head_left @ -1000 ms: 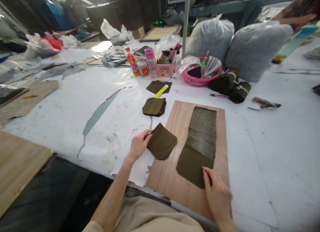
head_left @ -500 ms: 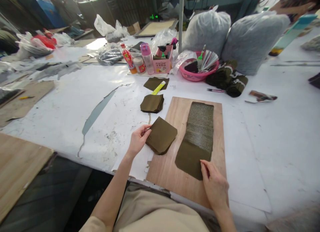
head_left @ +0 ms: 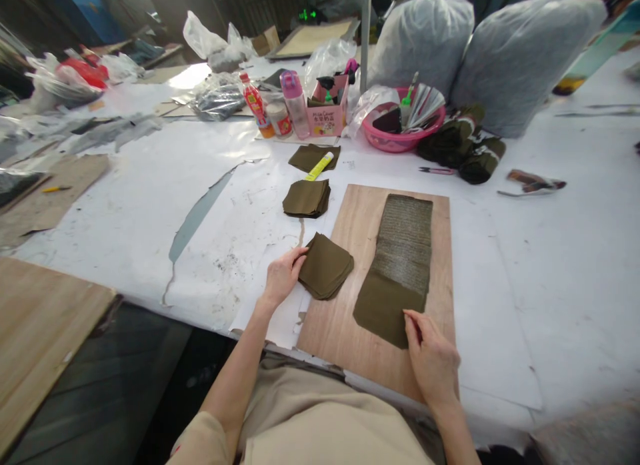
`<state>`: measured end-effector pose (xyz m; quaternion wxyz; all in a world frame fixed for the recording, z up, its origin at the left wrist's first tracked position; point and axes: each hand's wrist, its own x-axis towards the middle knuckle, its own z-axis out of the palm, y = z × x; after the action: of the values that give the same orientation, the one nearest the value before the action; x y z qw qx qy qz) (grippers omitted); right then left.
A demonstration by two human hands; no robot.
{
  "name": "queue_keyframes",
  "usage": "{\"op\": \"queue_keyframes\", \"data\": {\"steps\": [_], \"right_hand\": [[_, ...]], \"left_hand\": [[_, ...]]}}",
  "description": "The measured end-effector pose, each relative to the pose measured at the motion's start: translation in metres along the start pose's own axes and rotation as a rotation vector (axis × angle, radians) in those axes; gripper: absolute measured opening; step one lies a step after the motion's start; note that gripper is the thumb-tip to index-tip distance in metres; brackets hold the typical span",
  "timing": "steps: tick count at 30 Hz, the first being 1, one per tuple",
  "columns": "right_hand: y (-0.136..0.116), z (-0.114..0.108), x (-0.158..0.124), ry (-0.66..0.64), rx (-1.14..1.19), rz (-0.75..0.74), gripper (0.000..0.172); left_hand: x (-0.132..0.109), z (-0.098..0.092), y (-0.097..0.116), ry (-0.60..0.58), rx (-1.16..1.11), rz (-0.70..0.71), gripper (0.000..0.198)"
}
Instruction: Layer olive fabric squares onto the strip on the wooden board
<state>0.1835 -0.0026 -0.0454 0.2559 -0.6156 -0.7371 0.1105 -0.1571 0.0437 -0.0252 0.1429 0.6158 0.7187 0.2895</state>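
My left hand [head_left: 284, 276] is closed on the left edge of a small stack of olive-green fabric pieces [head_left: 327, 268], which overlaps the left side of a wooden board [head_left: 334, 331]. On the board lies a long row of overlapping olive fabric pieces [head_left: 404, 235], its upper part streaked with a whitish, shiny coating. The plain front fabric piece [head_left: 383, 308] of that row has cut corners. My right hand [head_left: 431, 355] pinches its right edge between thumb and fingers. Beyond the held stack are another fabric stack [head_left: 306, 198] and a farther one [head_left: 305, 157] with a yellow tube [head_left: 320, 166] on it.
A pink basket [head_left: 395, 141] of tools stands behind the board, beside rolled dark fabric [head_left: 481, 159] and thread snips [head_left: 437, 171]. A bottle [head_left: 254, 101], a pink water bottle [head_left: 295, 105] and a pink box [head_left: 327, 115] line the back. Large stuffed bags [head_left: 525, 58] stand behind.
The stack in my left hand has settled, with its layers more fanned at the right edge. My right hand keeps its pinch on the front piece. The view has shifted slightly.
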Motion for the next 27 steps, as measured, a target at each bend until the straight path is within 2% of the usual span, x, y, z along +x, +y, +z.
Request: {"op": "queue_keyframes", "data": {"steps": [6, 14, 17, 19, 21, 24, 27], "right_hand": [[0.000, 0.000, 0.000, -0.009, 0.007, 0.008, 0.034], [-0.002, 0.000, 0.001, -0.004, 0.016, 0.014, 0.030], [-0.001, 0.001, -0.001, -0.007, 0.033, 0.015, 0.029], [-0.002, 0.000, -0.001, -0.010, 0.064, 0.011, 0.029], [-0.005, -0.003, 0.001, -0.014, 0.086, 0.014, 0.027], [-0.013, -0.008, 0.012, -0.021, 0.045, 0.017, 0.026], [-0.019, -0.011, 0.029, -0.004, -0.019, -0.022, 0.025]], "left_hand": [[0.004, -0.003, -0.006, -0.019, -0.018, 0.022, 0.027], [0.004, -0.002, -0.004, -0.056, 0.098, 0.060, 0.025], [0.001, -0.001, 0.001, 0.034, 0.248, 0.102, 0.029], [-0.001, 0.002, 0.003, 0.145, 0.379, 0.176, 0.036], [-0.003, 0.007, 0.005, 0.185, 0.410, 0.271, 0.037], [-0.005, 0.018, 0.007, 0.092, 0.379, 0.406, 0.037], [-0.005, 0.027, 0.008, -0.011, 0.425, 0.461, 0.042]]}}
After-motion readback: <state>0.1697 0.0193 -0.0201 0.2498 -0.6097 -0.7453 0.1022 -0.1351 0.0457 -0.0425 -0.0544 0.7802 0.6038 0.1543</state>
